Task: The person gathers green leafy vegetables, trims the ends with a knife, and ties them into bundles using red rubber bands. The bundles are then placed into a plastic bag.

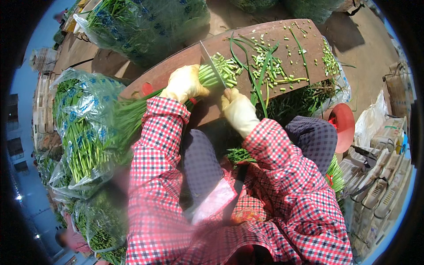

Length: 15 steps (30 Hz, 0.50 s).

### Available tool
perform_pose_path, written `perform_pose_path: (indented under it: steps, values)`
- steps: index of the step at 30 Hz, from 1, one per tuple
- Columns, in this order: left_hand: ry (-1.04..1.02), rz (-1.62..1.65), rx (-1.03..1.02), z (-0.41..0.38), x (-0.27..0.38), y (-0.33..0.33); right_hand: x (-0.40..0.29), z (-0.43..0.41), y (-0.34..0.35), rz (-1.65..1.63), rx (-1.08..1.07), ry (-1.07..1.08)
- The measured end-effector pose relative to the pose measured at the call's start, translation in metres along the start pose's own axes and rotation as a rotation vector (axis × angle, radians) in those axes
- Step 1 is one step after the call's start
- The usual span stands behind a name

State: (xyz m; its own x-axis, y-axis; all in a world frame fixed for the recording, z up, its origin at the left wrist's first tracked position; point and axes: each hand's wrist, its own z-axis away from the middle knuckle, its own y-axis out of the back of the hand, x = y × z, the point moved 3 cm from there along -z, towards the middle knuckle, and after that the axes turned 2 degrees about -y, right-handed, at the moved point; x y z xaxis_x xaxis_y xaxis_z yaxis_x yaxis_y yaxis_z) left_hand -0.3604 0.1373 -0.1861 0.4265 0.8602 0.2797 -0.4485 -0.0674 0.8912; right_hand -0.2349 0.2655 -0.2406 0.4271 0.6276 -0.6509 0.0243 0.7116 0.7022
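Observation:
My left hand (184, 82), in a cream rubber glove, grips a bundle of long green stalks (208, 77) that look like garlic chives. The cut or root ends point right, and the leafy ends (132, 114) trail down to the left. A red band (193, 100) shows beside that hand. In a matching glove, my right hand (239, 111) is shut on the handle of a knife, whose long blade (213, 64) stands across the stalks near their ends. Short cut pieces (230, 71) lie right of the blade on a brown wooden board (278, 36), with more pieces and loose leaves farther right.
Plastic bags of greens stand at the left (86, 132) and beyond the board (149, 29). A red bowl-like container (344, 127) is by the right knee. Plastic crates (381, 185) line the right side. Another person (74, 232) is at the lower left.

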Motion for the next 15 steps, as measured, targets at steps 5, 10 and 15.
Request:
perform_pose_path:
  steps: [5,10,15]
  values:
    - [-0.012,-0.012,0.02,0.009,-0.006,0.0,-0.015,0.003,-0.006,0.009,0.067,0.076]
    - [-0.066,-0.219,0.262,0.04,-0.002,-0.005,-0.021,0.003,0.006,0.059,-0.016,0.07]
    - [-0.005,-0.238,0.332,0.083,-0.017,-0.014,0.015,-0.013,0.031,-0.105,0.044,-0.093]
